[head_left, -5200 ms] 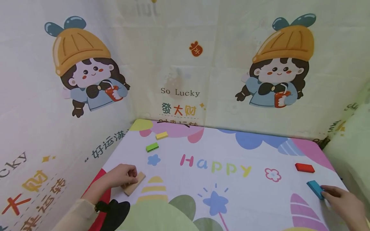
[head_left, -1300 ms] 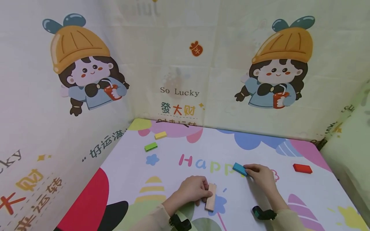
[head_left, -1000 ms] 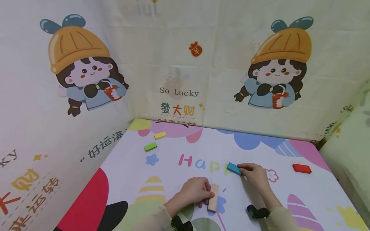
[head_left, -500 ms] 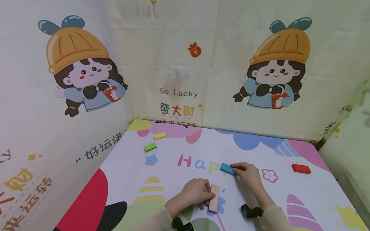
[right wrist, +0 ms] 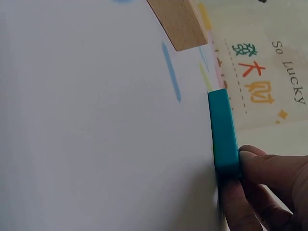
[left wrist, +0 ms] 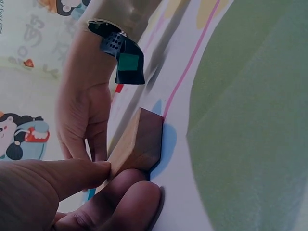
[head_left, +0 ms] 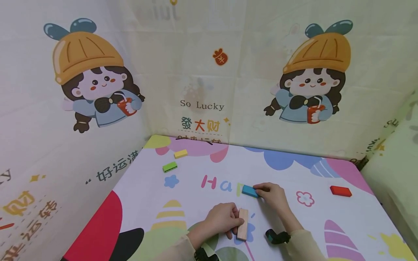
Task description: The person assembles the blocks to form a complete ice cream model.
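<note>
Near the front middle of the table, my left hand (head_left: 222, 218) pinches a plain wooden block (head_left: 242, 224) between thumb and fingers. That block lies over the printed blue star, its long side pointing away from me. Farther back and a little to the right, my right hand (head_left: 272, 195) pinches one end of a blue block (head_left: 250, 191) over the "Happy" lettering. In the right wrist view the blue block (right wrist: 224, 132) and the wooden block (right wrist: 179, 23) are apart. From the left wrist, the wooden block (left wrist: 137, 142) shows its end face, with thumb and fingertips at its side.
A red block (head_left: 340, 191) lies at the right of the table. Toward the back left are a green block (head_left: 169, 167) and a yellow block (head_left: 181, 154). Printed cloth walls (head_left: 248, 87) rise behind and beside the patterned table top (head_left: 281, 224).
Over five seconds the wooden block came from the left to the middle in my left hand. My right hand brought the blue block leftward from the right edge, still shifting left in the last second.
</note>
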{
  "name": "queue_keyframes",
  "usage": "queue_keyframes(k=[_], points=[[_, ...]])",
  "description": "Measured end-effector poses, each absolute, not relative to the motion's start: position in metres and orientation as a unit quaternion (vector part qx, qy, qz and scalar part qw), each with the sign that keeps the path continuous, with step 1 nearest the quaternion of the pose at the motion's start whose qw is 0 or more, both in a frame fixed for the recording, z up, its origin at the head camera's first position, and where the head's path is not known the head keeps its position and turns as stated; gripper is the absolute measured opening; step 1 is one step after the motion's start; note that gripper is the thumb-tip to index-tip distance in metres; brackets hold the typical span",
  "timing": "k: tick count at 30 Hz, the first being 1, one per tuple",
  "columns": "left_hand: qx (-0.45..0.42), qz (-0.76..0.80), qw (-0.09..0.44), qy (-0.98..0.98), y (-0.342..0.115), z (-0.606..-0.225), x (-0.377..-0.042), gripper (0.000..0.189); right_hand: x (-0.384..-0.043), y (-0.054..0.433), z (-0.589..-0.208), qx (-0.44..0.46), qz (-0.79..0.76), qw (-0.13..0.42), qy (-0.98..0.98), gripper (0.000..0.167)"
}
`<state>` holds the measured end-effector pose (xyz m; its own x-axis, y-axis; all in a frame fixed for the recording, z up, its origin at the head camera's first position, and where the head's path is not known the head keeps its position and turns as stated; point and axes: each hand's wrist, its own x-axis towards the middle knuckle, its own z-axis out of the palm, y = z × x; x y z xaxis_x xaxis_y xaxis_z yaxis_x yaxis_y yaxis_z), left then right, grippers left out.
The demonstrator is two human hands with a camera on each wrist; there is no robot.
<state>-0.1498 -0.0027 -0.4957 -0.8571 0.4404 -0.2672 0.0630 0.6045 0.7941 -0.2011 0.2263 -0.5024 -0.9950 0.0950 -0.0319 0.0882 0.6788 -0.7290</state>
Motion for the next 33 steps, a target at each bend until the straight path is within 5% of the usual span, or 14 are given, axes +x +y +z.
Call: queue_keyframes(k=[27, 33], points=[[0.146, 0.426, 0.222, 0.865, -0.003, -0.499, -0.153, 0.028, -0.204, 0.219, -0.508, -0.024, 0.410, 0.009, -0.912, 0.014], [0.131, 0.439, 0.172, 0.872, -0.007, -0.498, -0.169, 0.020, -0.201, 0.220, -0.506, -0.024, 0.410, 0.013, -0.912, 0.020]])
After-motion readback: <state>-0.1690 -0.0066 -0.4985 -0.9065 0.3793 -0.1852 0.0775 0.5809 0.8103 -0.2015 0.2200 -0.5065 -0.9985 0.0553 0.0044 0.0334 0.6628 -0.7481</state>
